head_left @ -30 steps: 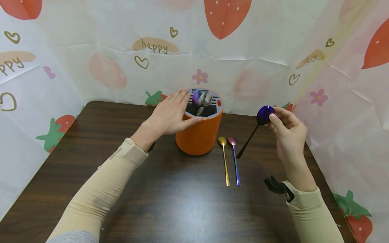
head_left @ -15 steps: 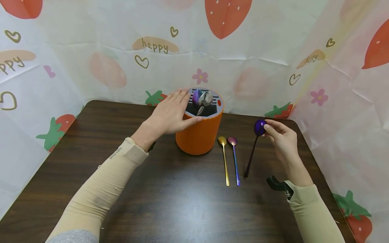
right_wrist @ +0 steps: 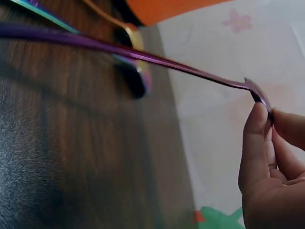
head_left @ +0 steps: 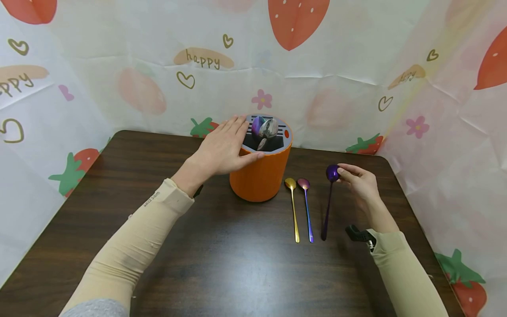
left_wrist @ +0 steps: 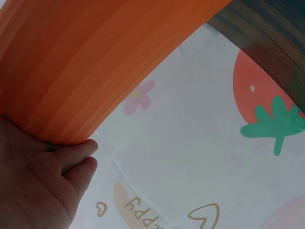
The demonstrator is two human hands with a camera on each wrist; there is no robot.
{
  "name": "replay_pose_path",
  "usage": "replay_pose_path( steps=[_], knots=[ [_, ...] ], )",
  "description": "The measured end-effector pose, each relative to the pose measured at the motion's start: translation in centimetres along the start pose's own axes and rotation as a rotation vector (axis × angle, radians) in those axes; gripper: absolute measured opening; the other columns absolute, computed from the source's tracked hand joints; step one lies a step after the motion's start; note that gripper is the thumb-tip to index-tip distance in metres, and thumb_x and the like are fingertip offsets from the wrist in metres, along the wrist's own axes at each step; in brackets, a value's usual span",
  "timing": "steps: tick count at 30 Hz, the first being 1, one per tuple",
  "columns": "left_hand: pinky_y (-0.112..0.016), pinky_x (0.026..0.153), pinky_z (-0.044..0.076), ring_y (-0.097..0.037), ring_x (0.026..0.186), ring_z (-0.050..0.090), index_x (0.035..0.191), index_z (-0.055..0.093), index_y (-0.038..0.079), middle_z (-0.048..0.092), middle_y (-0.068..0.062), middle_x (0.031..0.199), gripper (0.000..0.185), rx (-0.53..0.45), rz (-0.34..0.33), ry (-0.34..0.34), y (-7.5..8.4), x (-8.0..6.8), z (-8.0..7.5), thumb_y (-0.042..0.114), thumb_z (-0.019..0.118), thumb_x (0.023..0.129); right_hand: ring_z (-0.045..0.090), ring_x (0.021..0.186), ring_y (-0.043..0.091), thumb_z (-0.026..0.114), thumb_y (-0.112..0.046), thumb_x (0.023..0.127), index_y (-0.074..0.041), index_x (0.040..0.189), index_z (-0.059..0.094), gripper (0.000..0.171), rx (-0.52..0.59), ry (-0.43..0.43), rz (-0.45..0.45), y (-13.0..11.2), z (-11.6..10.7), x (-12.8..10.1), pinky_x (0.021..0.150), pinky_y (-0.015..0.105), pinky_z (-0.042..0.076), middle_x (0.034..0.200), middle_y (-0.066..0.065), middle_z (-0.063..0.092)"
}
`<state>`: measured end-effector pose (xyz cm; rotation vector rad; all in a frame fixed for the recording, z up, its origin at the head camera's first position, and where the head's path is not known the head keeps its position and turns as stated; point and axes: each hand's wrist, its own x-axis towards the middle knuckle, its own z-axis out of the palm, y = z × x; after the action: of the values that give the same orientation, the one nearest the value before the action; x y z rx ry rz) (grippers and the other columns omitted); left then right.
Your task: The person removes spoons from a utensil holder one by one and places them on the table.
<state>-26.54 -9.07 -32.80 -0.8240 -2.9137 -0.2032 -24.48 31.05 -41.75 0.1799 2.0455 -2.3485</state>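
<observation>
My right hand (head_left: 361, 185) pinches the bowl of a shiny purple spoon (head_left: 328, 202) between thumb and fingers. Its long thin handle slants down toward the table, as the right wrist view also shows. Just left of it lie a gold spoon (head_left: 294, 211) and a spoon with a pinkish bowl and blue handle (head_left: 306, 211), side by side. An orange cylindrical holder (head_left: 257, 180) stands upright, with several spoon bowls (head_left: 264, 127) sticking out of its slotted grey top. Against the holder's left side and upper rim rests my left hand (head_left: 222, 147), fingers straight and thumb across the front.
The dark wooden table (head_left: 222, 264) ends at a pale strawberry-print cloth (head_left: 328, 53) that hangs behind and on both sides. The holder stands near the back edge, left of the spoons.
My right hand has brought the purple spoon down and left, its handle swinging nearly parallel to the two lying spoons. The left hand and holder stay put.
</observation>
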Motion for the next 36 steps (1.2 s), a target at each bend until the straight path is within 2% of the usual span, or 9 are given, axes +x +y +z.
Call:
replay_pose_path(
  steps=[5,8,14,22,24,26,30,32,36],
  knots=[
    [-0.045,0.130,0.010,-0.035,0.160,0.011,0.165,0.019,0.000,0.013,-0.015,0.174,0.107,0.004,0.000,-0.004,-0.1,0.1,0.0,0.081,0.033,0.097,0.071,0.084,0.009,0.069,-0.002,0.099,-0.008,0.102,0.080,0.013,0.076,-0.045,0.049,1.3,-0.3,1.1,0.080,0.021,0.060,0.096,0.000,0.074],
    [-0.046,0.130,0.011,-0.035,0.160,0.011,0.165,0.019,0.000,0.013,-0.016,0.173,0.107,0.007,0.004,-0.001,-0.1,0.1,0.1,0.081,0.033,0.097,0.071,0.085,0.008,0.068,-0.002,0.099,-0.008,0.101,0.080,0.014,0.083,-0.053,0.082,2.1,-0.5,1.6,0.080,0.020,0.060,0.096,0.001,0.074],
    [-0.046,0.130,0.011,-0.036,0.160,0.012,0.165,0.021,0.000,0.014,-0.017,0.173,0.106,0.006,0.008,0.006,-0.1,0.0,0.1,0.081,0.033,0.097,0.071,0.082,0.007,0.064,0.001,0.101,-0.012,0.092,0.079,0.022,0.062,-0.052,0.110,3.5,-0.2,2.6,0.077,0.018,0.060,0.091,0.000,0.074],
    [-0.046,0.130,0.010,-0.036,0.160,0.012,0.165,0.019,0.000,0.013,-0.016,0.173,0.106,-0.001,-0.002,-0.009,0.0,0.0,0.0,0.080,0.034,0.097,0.068,0.081,0.006,0.060,0.002,0.103,-0.011,0.092,0.075,0.023,0.011,-0.036,0.149,5.1,0.2,3.4,0.076,0.019,0.060,0.091,-0.003,0.072],
    [-0.046,0.130,0.010,-0.035,0.160,0.011,0.165,0.019,0.000,0.013,-0.016,0.173,0.106,-0.005,-0.004,-0.011,0.0,0.0,0.0,0.080,0.034,0.097,0.068,0.081,0.006,0.059,0.002,0.103,-0.007,0.098,0.075,0.019,0.000,-0.027,0.152,5.3,0.3,3.4,0.076,0.019,0.060,0.091,-0.003,0.072],
    [-0.046,0.130,0.010,-0.035,0.160,0.011,0.165,0.018,0.001,0.012,-0.016,0.174,0.106,-0.009,-0.007,-0.011,0.0,0.0,-0.1,0.080,0.034,0.097,0.068,0.081,0.006,0.059,0.002,0.103,0.002,0.112,0.072,0.016,-0.022,-0.024,0.148,5.4,0.5,3.5,0.076,0.019,0.060,0.092,-0.003,0.072],
    [-0.046,0.130,0.010,-0.035,0.160,0.010,0.165,0.018,0.001,0.012,-0.016,0.174,0.106,-0.003,-0.005,-0.011,-0.1,0.0,0.0,0.080,0.033,0.098,0.069,0.078,0.005,0.060,0.000,0.103,0.021,0.137,0.053,0.040,-0.093,-0.020,0.129,5.7,0.9,3.6,0.076,0.020,0.061,0.091,-0.003,0.071],
    [-0.046,0.130,0.010,-0.035,0.160,0.011,0.165,0.019,0.001,0.012,-0.016,0.174,0.106,-0.004,-0.005,-0.011,-0.1,0.0,0.0,0.080,0.033,0.098,0.070,0.077,0.004,0.061,-0.001,0.103,0.024,0.141,0.046,0.048,-0.129,-0.018,0.121,5.8,1.0,3.7,0.076,0.020,0.061,0.089,-0.003,0.071],
    [-0.046,0.130,0.010,-0.035,0.160,0.010,0.166,0.018,0.001,0.011,-0.015,0.174,0.106,-0.007,-0.009,-0.014,-0.1,-0.1,-0.1,0.081,0.033,0.097,0.070,0.073,0.003,0.062,-0.003,0.103,0.023,0.141,0.047,0.048,-0.186,-0.005,0.106,5.9,1.3,3.7,0.074,0.019,0.061,0.087,-0.006,0.072]
  ],
)
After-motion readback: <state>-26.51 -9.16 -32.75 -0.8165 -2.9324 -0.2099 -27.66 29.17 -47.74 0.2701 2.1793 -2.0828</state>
